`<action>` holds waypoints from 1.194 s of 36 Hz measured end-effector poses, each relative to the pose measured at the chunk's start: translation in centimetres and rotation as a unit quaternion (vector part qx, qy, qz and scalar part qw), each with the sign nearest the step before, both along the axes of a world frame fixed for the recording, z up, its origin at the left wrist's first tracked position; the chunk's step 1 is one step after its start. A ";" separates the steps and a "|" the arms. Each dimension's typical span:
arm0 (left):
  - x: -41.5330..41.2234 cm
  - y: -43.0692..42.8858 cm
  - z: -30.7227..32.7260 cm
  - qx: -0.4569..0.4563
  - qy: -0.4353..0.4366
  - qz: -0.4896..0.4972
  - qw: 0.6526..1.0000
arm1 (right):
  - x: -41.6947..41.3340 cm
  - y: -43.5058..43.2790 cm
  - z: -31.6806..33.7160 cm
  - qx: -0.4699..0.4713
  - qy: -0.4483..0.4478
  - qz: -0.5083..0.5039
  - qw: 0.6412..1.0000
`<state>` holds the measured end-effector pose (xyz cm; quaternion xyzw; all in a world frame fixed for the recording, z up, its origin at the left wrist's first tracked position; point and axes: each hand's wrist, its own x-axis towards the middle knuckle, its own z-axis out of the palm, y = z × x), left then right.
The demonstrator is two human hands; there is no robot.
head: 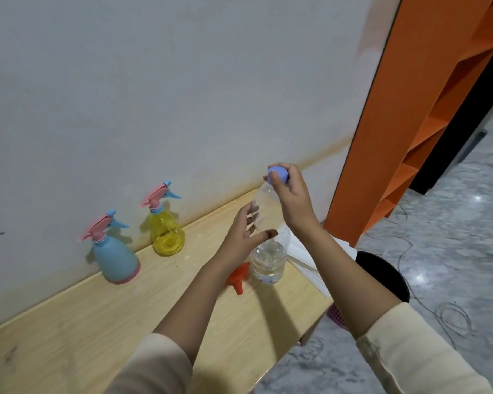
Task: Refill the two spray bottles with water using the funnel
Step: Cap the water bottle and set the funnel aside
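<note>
Readable text: none anywhere.
Water bottle (268,260): small blue marks near its base, too blurred to read.
Spray bottles: no labels.

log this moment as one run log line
stage: opening water bottle | right hand: on cap | left hand: steadying bottle | funnel: lying on table | spray bottles: heads on

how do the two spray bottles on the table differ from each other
The blue spray bottle has an opaque body with a pink band round its base; the yellow spray bottle is see-through with no such band. The blue one stands nearer the camera, the yellow one farther along the wall. Both stand upright on the table with pink-and-blue trigger heads screwed on.
</note>
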<state>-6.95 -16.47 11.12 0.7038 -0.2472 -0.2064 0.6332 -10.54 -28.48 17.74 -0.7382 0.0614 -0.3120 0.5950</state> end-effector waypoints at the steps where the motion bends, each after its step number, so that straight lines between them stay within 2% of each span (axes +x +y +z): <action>1: -0.1 0.0 0.0 -0.002 -0.001 0.000 1.000 | 0.0 -0.1 -0.1 -0.007 -0.002 -0.011 1.000; 9: -0.2 0.1 0.2 0.006 -0.010 0.009 1.000 | 0.3 -0.5 0.3 -0.050 -0.022 -0.042 0.998; 19: -0.9 1.0 -0.9 0.049 -0.089 0.018 0.995 | -0.9 -1.0 -1.0 -0.051 -0.009 0.035 0.998; 26: -1.1 4.8 -5.6 0.218 -0.195 0.000 0.956 | -3.2 -2.0 -4.9 -0.027 0.076 0.061 0.995; 31: -1.0 6.4 -9.2 0.298 -0.226 0.028 0.927 | -4.1 -2.3 -7.2 -0.066 0.113 0.073 0.989; 37: -0.9 6.2 -11.0 0.306 -0.248 0.082 0.915 | -3.7 -2.1 -8.0 -0.071 0.102 0.049 0.991; 43: -0.5 5.6 -11.8 0.250 -0.203 0.135 0.937 | -3.2 -1.8 -8.6 -0.087 0.102 0.018 0.991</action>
